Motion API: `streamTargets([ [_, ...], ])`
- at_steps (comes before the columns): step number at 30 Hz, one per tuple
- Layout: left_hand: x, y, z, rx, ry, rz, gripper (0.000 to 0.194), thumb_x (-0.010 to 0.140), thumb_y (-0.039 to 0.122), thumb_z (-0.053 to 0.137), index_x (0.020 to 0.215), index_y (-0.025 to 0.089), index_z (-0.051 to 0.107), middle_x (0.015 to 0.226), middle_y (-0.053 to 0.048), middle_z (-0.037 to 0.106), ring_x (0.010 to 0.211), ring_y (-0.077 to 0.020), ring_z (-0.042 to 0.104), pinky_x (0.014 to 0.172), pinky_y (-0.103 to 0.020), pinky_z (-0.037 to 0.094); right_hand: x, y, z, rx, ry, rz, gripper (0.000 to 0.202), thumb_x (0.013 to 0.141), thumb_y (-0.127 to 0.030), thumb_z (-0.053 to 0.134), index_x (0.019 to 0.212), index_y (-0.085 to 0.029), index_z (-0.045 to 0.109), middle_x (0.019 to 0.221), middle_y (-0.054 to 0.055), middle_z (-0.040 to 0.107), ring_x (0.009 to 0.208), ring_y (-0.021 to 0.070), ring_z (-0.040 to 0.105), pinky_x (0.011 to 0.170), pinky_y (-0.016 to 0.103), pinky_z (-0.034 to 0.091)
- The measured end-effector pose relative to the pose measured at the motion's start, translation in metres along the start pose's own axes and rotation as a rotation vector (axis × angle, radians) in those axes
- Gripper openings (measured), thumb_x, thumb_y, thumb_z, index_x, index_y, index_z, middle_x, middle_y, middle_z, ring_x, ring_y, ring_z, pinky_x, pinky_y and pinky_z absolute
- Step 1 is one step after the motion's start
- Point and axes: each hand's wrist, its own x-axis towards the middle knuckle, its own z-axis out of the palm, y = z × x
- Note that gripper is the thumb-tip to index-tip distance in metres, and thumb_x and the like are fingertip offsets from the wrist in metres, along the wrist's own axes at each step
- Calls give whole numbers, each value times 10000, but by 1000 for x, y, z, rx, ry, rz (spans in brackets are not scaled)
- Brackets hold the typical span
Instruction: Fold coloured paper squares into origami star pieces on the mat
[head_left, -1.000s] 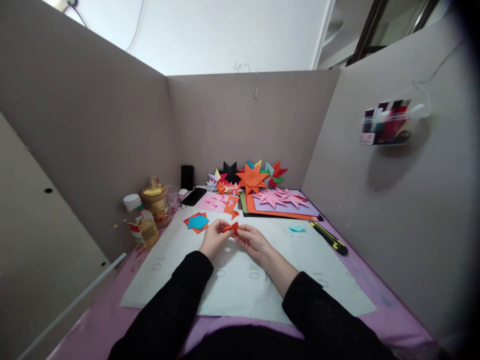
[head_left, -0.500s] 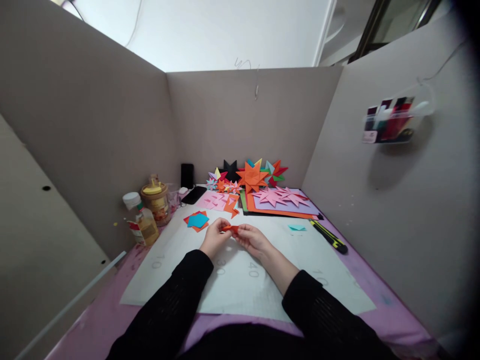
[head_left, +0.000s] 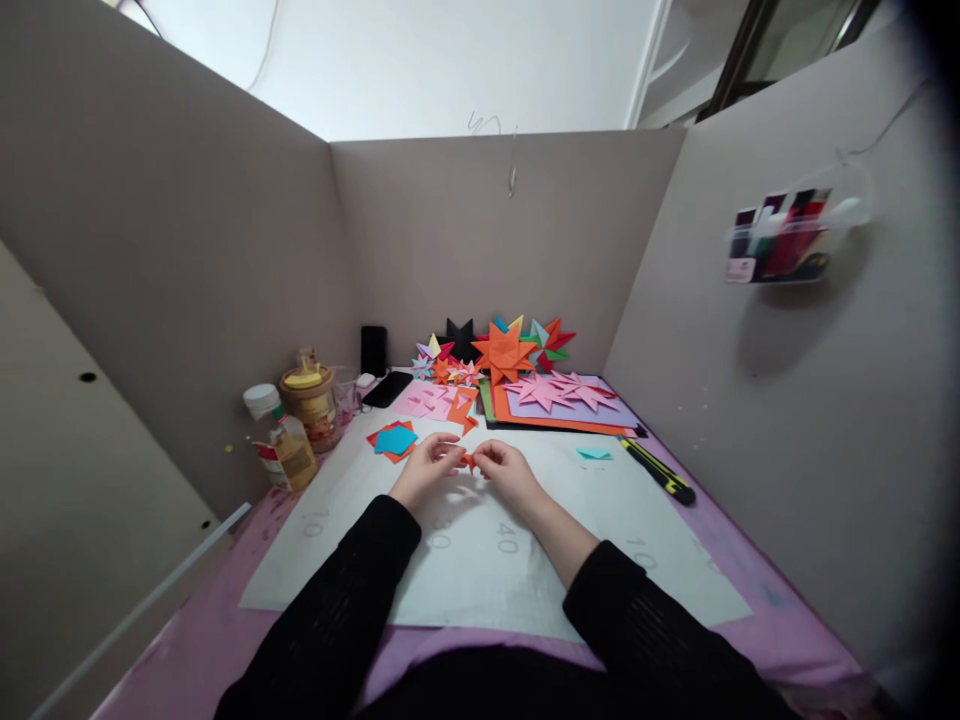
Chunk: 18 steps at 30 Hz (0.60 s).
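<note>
A small folded piece of orange paper (head_left: pixel 469 461) is pinched between both hands above the white sheet (head_left: pixel 495 590). My left hand (head_left: pixel 433 466) grips it from the left, thumb and fingers together. From the right, my right hand (head_left: pixel 507 467) pinches its other side; the fingers cover much of the piece. Left of my hands lie loose blue and orange-red paper squares (head_left: pixel 394 439). A folded light-blue paper piece (head_left: pixel 594 454) rests on the sheet to the right.
Folded paper stars (head_left: pixel 506 352) stand at the back, with pink stars (head_left: pixel 540 392) on stacked coloured sheets. A yellow-black utility knife (head_left: pixel 660 472) lies at the right. Glue bottle (head_left: pixel 289 450), tub (head_left: pixel 313 405) and phone (head_left: pixel 388 389) are at the left. Grey panels surround the table.
The orange paper has turned from lying lengthwise between my hands to showing a small point downward. My right fingers have closed in on it, and my left hand has shifted slightly.
</note>
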Motion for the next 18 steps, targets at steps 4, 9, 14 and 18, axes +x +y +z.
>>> streamTargets([
  [4, 0, 2, -2, -9, -15, -88, 384, 693, 466, 634, 866, 126, 590, 786, -77, 658, 726, -168, 631, 613, -246, 456, -1, -1, 0, -81, 12, -28, 101, 695, -262, 567, 686, -162, 579, 575, -24, 550, 516, 104, 468, 511, 225, 363],
  [9, 2, -6, -5, -73, -40, -86, 335, 660, 386, 695, 835, 116, 603, 674, -40, 643, 612, -113, 591, 563, -202, 425, -1, -2, 3, -125, 19, -63, 115, 708, -258, 541, 715, -163, 605, 619, -2, 584, 547, 117, 494, 525, 231, 383],
  [14, 4, -12, -6, -145, -34, -93, 327, 599, 319, 750, 818, 120, 612, 687, -38, 654, 618, -112, 590, 618, -224, 441, -1, -3, 3, -172, -2, -118, 136, 720, -264, 540, 734, -166, 634, 698, 24, 628, 630, 138, 538, 599, 250, 421],
  [18, 3, -11, -5, -145, -42, -97, 325, 591, 302, 755, 820, 116, 619, 692, -40, 653, 631, -116, 593, 638, -232, 444, -1, -3, 2, -203, -4, -142, 125, 718, -267, 553, 681, -164, 613, 674, 15, 609, 636, 136, 532, 617, 251, 421],
])
